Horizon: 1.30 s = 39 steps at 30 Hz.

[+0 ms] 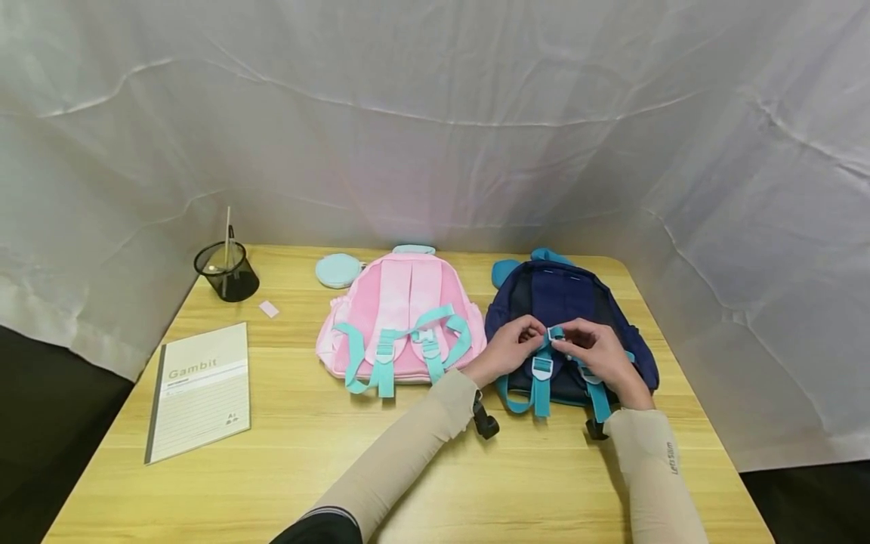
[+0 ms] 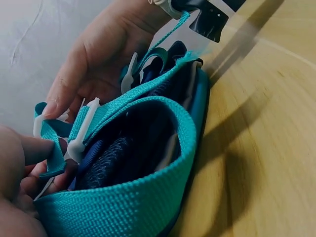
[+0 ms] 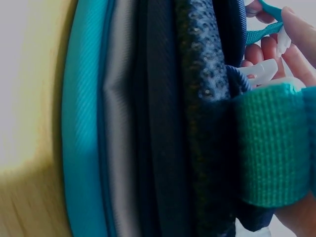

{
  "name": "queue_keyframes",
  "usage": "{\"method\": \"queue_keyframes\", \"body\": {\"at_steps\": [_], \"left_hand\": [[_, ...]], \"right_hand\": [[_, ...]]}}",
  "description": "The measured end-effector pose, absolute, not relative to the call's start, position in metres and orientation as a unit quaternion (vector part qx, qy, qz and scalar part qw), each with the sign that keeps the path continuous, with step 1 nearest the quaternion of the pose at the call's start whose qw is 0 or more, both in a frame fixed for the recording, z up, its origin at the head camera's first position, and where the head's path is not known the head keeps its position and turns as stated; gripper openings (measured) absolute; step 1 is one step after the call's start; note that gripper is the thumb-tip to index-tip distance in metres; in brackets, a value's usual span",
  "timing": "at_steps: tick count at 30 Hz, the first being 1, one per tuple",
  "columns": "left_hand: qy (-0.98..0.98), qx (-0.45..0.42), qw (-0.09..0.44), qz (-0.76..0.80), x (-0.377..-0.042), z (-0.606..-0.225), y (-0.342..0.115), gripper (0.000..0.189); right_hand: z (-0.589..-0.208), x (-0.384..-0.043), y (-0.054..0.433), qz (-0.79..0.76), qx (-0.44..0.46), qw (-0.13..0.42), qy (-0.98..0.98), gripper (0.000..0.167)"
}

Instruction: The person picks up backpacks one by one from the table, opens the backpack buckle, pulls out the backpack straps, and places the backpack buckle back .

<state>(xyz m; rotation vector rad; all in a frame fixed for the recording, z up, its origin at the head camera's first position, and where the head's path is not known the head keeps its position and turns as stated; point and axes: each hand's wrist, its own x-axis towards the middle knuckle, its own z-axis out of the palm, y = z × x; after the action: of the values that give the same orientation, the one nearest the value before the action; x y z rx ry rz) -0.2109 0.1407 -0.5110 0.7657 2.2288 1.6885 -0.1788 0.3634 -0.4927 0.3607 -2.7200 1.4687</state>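
A navy backpack (image 1: 566, 291) lies on the table with its teal straps facing up. Over its middle, my left hand (image 1: 511, 346) pinches a teal strap (image 2: 55, 143) between thumb and fingers. Opposite it, my right hand (image 1: 601, 353) holds a small white buckle (image 1: 551, 333) threaded on that strap, the thumb against it. The two hands' fingertips nearly meet there. Just below sits another white buckle (image 1: 541, 368) on a shoulder strap. A wide teal strap loop (image 2: 168, 128) stands up close to the left wrist. In the right wrist view the backpack's side covers much of the fingers.
A pink backpack (image 1: 411, 295) with mint straps lies left of the navy one, a round mint pouch (image 1: 337, 270) beside it. Farther left are a notebook (image 1: 200, 393), a black mesh pen holder (image 1: 234, 281) and a small pink-white eraser-like piece (image 1: 269, 309). Grey-white cloth (image 1: 435, 136) hangs behind.
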Motion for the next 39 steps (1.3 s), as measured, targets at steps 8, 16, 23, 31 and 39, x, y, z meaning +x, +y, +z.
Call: {"method": "queue_keyframes", "body": {"at_steps": [8, 16, 23, 31, 39], "left_hand": [[0.77, 0.268, 0.111, 0.568, -0.2124, -0.5139, 0.1404, 0.017], [0.79, 0.276, 0.096, 0.539, -0.2133, -0.5156, 0.1424, 0.018], [0.779, 0.266, 0.107, 0.558, -0.2134, -0.5164, 0.1427, 0.017], [0.754, 0.249, 0.105, 0.598, -0.2125, -0.5172, 0.1426, 0.015], [0.748, 0.274, 0.09, 0.598, -0.2114, -0.5154, 0.1409, 0.025]], "right_hand": [[-0.4932, -0.1801, 0.3633, 0.475, 0.117, 0.02, -0.872, 0.023], [-0.493, -0.1818, 0.3651, 0.474, 0.111, 0.014, -0.873, 0.024], [-0.4929, -0.1807, 0.3623, 0.458, 0.115, 0.01, -0.881, 0.023], [-0.4948, -0.1813, 0.3608, 0.454, 0.114, 0.011, -0.884, 0.023], [-0.4918, -0.1803, 0.3588, 0.46, 0.103, 0.012, -0.882, 0.026]]}}
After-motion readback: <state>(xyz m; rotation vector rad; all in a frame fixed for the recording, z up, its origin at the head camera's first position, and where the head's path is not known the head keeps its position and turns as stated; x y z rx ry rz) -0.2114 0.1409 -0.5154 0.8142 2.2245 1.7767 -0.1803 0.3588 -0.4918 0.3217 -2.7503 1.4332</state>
